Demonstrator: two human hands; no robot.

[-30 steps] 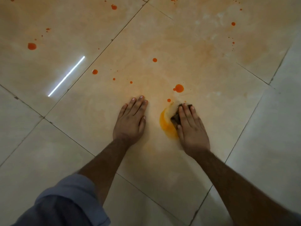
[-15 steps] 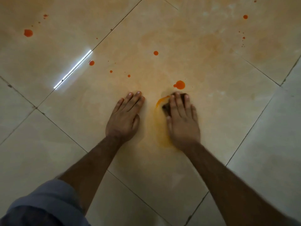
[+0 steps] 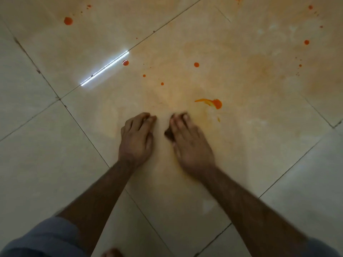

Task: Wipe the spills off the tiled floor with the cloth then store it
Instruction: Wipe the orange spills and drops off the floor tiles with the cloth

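Observation:
My right hand (image 3: 189, 141) presses a small dark cloth (image 3: 169, 134) flat on the beige tiled floor (image 3: 185, 201); only the cloth's left edge and a bit at my fingertips show. My left hand (image 3: 136, 138) rests on the tile just left of it, fingers curled, holding nothing. A large orange spill (image 3: 216, 103) with a smeared streak lies a short way beyond and right of my right hand. Smaller orange drops (image 3: 196, 64) dot the tile farther out, another drop (image 3: 125, 62) sits by the grout line, and a big drop (image 3: 68, 20) is at the far left.
More orange specks (image 3: 306, 42) are scattered at the far right. A faint orange film covers the tile beyond my hands. A bright strip of reflected light (image 3: 104, 68) lies along a grout line. Blue-grey sleeves (image 3: 42, 236) fill the lower left corner.
My right hand has dragged the cloth left and back toward me, wiping away the wide orange smear. The big drop beyond now has a streak pulled from it. My left fingers have curled.

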